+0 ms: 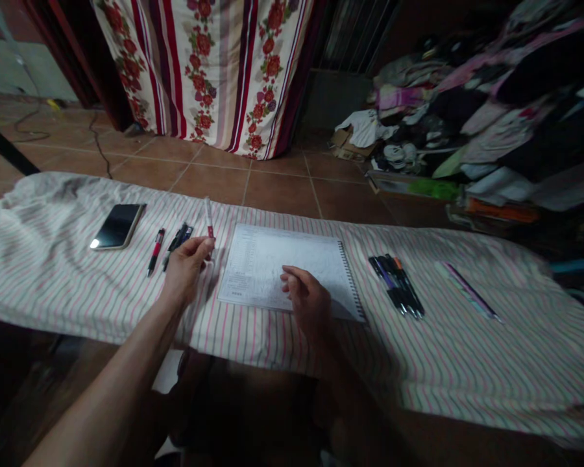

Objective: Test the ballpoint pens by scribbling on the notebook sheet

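The left hand [187, 264] pinches a white pen [208, 217] by its low end, left of the pad [260, 253]; a loosened grip could topple it. The right hand [310, 297], half-curled, looks empty.

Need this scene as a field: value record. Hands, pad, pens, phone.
left: left hand pinches red-and-white marker, roughly upright
right: right hand over spiral pad, nothing visibly held; contact unclear
left_of_pad: phone, red pen, dark pens
right_of_pad: pen cluster, slim pastel item
surface: striped cloth
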Motion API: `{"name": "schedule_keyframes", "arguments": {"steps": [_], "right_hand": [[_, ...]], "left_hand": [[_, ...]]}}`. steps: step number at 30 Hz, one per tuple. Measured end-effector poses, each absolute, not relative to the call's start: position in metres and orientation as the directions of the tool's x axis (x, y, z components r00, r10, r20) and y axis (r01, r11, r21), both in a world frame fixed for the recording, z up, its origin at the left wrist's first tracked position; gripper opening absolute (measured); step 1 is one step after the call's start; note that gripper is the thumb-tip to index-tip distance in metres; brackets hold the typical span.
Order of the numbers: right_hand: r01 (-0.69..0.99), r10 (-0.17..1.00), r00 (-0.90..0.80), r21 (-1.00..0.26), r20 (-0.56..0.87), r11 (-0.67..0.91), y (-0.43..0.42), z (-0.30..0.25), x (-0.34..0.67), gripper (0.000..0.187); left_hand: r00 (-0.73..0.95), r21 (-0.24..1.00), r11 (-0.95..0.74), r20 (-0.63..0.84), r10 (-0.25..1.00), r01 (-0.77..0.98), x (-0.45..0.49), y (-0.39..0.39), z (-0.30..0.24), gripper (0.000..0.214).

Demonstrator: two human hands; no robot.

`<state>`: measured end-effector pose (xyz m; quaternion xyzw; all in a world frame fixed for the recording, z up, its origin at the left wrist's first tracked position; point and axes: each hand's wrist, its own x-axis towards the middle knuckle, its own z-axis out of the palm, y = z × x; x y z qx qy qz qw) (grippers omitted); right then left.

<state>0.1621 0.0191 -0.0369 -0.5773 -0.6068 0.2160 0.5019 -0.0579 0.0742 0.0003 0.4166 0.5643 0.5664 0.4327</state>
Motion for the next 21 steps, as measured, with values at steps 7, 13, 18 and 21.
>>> {"name": "schedule_keyframes", "arguments": {"steps": [7, 13, 18, 21], "right_hand": [[0.299, 0.955, 0.209, -0.944, 0.211, 0.143, 0.017, -0.029, 0.159, 0.027], [0.029, 0.983, 0.18, -0.999, 0.047, 0.042, 0.02, -0.025, 0.164, 0.032], [-0.075, 0.972, 0.235, -0.997, -0.016, 0.002, 0.02, -0.022, 0.167, 0.026], [-0.14, 0.964, 0.263, -0.99, -0.044, -0.007, 0.018, -0.018, 0.17, 0.023]], "left_hand": [[0.042, 0.806, 0.232, -0.249, 0.967, -0.544, -0.002, 0.053, 0.007, 0.021], [0.084, 0.726, 0.348, -0.374, 0.924, -0.593, 0.023, 0.047, 0.012, 0.008], [0.121, 0.667, 0.382, -0.404, 0.907, -0.639, 0.039, 0.044, 0.008, 0.01], [0.133, 0.654, 0.395, -0.413, 0.901, -0.645, 0.046, 0.041, 0.007, 0.013]]}}
